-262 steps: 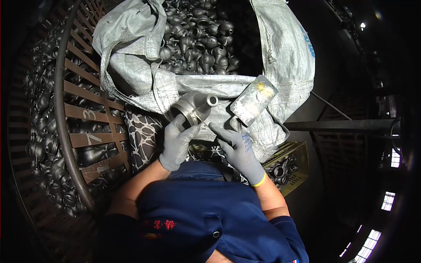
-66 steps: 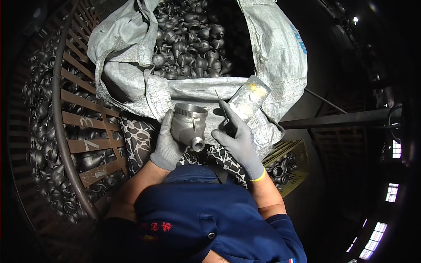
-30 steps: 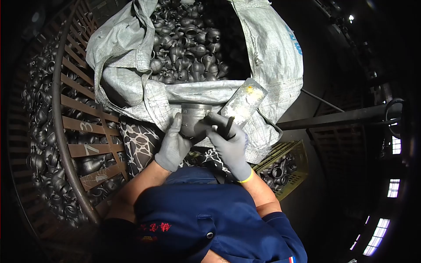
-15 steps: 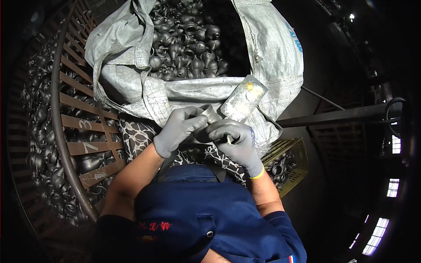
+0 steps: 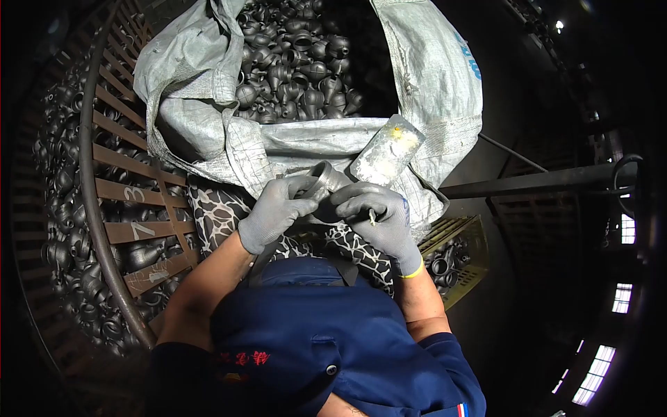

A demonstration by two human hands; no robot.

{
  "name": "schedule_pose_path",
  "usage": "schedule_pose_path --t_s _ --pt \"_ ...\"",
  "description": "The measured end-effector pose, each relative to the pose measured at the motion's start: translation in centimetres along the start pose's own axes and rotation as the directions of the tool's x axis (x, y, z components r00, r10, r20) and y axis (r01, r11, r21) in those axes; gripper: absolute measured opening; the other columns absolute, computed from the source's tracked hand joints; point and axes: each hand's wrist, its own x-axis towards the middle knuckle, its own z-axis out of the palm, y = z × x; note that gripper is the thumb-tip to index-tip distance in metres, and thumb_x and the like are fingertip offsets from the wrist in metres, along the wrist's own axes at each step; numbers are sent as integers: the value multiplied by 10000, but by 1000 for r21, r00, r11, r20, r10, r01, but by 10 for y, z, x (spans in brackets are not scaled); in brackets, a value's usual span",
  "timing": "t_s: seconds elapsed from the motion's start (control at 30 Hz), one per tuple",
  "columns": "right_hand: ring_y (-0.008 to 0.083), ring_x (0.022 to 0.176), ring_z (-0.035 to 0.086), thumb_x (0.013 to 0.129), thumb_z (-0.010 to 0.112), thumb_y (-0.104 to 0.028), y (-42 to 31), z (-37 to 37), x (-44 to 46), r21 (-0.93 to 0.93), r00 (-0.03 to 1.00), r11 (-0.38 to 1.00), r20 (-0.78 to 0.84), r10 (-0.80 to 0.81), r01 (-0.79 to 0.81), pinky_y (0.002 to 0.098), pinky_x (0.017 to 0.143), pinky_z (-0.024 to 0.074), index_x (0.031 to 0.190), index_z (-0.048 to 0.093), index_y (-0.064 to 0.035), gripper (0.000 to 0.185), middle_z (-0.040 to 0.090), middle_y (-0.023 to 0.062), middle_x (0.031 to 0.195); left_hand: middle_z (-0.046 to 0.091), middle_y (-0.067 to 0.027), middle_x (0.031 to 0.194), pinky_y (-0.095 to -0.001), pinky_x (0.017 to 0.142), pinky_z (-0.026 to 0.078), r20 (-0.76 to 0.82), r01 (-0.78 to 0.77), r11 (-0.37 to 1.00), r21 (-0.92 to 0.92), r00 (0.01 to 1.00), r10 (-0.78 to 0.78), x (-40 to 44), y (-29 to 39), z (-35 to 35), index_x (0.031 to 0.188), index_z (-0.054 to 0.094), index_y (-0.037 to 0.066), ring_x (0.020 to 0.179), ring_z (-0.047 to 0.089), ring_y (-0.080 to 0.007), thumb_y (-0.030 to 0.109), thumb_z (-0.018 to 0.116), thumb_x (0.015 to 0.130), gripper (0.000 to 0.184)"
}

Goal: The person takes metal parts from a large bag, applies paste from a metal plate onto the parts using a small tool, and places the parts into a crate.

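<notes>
A dark grey metal pipe fitting (image 5: 329, 181) with a round open mouth is in the grip of my left hand (image 5: 272, 214), thumb and fingers around its near left side. My right hand (image 5: 379, 217), gloved in grey like the left, is closed at the fitting's right side. A thin pale stick (image 5: 372, 217) pokes out between its fingers; the rest of the stick is hidden. Just beyond the right hand, a flat metal plate (image 5: 379, 165) smeared with white and a yellow spot rests against the sack's front.
A large whitish woven sack (image 5: 438, 90) full of similar dark castings (image 5: 299, 76) stands ahead. At left, a rusty barred cage (image 5: 125, 191) holds more castings. A yellow crate (image 5: 472, 278) with fittings sits at lower right, below a dark horizontal bar (image 5: 535, 183).
The fitting has tipped so that its open mouth shows more. My left hand has shifted slightly down and left, my right hand slightly right.
</notes>
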Motion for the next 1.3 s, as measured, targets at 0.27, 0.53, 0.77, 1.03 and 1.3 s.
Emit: schedule_pose_path --t_s 0.27,0.53,0.77,1.03,1.3 --pt "212 878 649 658 628 103 -3 -10 0 195 990 974 -54 128 -115 311 804 507 795 664 37 156 682 155 914 574 -164 1257 -325 920 469 75 -418 790 448 898 433 -8 4 9 1381 441 30 1105 592 -253 -74 491 778 614" --pt "216 870 642 657 660 83 2 -6 -3 182 988 977 -87 128 -111 319 800 509 780 656 42 129 676 153 913 598 -210 1080 -366 829 518 123 -461 630 625 855 504 -7 1 13 1282 564 84 952 628 -325 -66 494 776 532" --pt "168 866 640 704 639 109 -1 -10 -1 300 981 946 -111 159 -119 286 793 502 799 664 20 132 673 106 909 512 -232 1299 -362 984 455 41 -533 764 363 828 559 -11 -21 4 1198 624 54 1129 576 -363 -91 515 755 480" --pt "169 875 632 703 636 113 9 -8 -3 380 979 919 -118 165 -109 289 803 501 802 657 31 130 667 116 917 442 -225 1380 -395 1021 422 98 -383 877 290 924 371 -11 -14 0 1236 596 66 1246 489 -360 -26 548 768 479" --pt "178 870 635 719 626 112 8 -10 0 319 982 941 -105 156 -116 293 797 506 812 655 46 118 668 122 929 489 -216 1337 -405 1032 405 132 -366 657 659 916 379 -8 7 7 1320 533 79 1251 481 -354 21 556 780 544"
